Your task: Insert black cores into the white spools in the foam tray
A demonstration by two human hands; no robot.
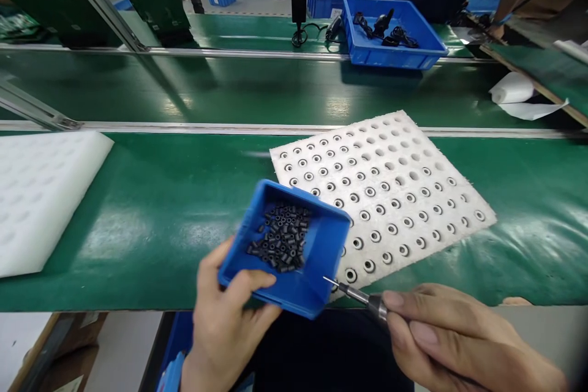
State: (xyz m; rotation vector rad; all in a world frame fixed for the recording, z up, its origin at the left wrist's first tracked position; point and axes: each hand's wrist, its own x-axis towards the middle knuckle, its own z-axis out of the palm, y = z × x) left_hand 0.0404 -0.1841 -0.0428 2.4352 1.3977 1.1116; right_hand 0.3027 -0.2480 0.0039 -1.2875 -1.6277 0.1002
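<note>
My left hand (225, 312) grips the near left corner of a small blue plastic bin (321, 269), thumb over the rim. The bin is tilted, and many short black hollow cylinders (282, 239) lie heaped on its left side. Closed around a slim metal tool (367, 300) is my right hand (459, 337); the tool's thin needle-like tip points left, over the bin's right wall. Behind the bin, partly covered by it, a white foam tray (390, 153) has rows of round holes. Many of the holes hold ring-shaped metal parts with dark centres; others, mostly towards the back, show no ring.
Another white foam sheet (41, 196) lies at the left on the green work surface (174, 214). Beyond a pale rail, a larger blue crate (395, 58) holds black cables. Stacks of green boards (156, 9) stand at the back left, near a slanted metal post (101, 0).
</note>
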